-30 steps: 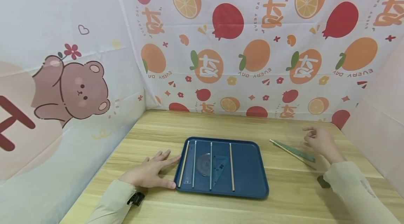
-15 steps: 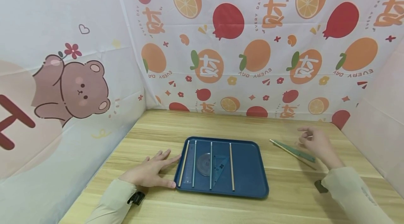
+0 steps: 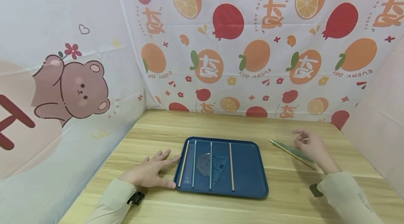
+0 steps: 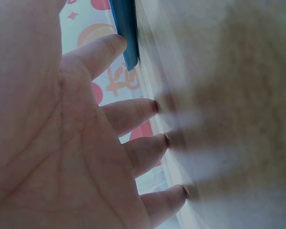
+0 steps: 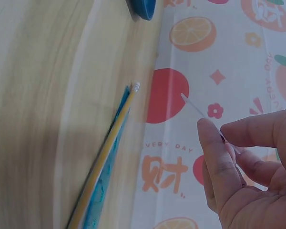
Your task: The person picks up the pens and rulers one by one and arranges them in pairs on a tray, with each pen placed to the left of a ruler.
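My left hand lies with fingers spread on the table, its thumb and forefinger touching the left rim of a dark blue tray. In the tray are several pencils, a clear ruler, a round clear protractor and a set square. My right hand is raised over the table's right side. Between thumb and fingers it pinches a thin clear plastic piece, seen edge-on; its exact shape cannot be told. Below lie a yellow pencil and a blue-green plastic drawing tool, partly hidden by the hand.
The wooden table reaches back to a fruit-print cloth. A bear-print cloth hangs along the left side. The tray stands between the two hands, its raised rim all round.
My right hand has moved a little to the left, now over the far part of the blue-green drawing tool, still pinching the clear piece. The left hand and tray have not moved.
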`<state>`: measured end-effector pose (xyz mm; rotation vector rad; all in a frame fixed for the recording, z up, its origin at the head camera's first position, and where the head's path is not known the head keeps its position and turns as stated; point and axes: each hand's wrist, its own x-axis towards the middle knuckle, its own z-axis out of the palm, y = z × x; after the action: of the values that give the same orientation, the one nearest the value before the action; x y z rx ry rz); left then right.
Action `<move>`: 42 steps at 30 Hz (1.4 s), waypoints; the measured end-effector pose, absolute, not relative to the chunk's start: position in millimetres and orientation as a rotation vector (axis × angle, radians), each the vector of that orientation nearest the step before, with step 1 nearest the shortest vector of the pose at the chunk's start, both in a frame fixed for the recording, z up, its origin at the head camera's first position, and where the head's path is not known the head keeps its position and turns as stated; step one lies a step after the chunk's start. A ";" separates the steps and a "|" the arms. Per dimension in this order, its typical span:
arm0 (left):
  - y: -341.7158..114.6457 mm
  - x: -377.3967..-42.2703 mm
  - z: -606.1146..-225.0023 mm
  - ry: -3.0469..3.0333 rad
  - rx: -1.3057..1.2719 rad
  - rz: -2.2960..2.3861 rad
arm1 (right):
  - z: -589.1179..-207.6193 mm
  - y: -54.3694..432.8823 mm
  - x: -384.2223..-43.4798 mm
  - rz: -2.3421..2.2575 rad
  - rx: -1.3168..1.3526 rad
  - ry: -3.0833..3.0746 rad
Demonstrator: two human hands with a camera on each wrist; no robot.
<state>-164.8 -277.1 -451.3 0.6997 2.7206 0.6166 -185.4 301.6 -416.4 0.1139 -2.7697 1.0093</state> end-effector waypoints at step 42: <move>-278.0 -167.2 -454.3 2.735 0.686 0.627 | -430.7 263.1 -164.8 1.235 0.150 -2.690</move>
<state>-167.2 -278.0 -454.3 0.6859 2.7350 0.6266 -164.8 263.1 -430.7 0.1503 -2.6896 1.2352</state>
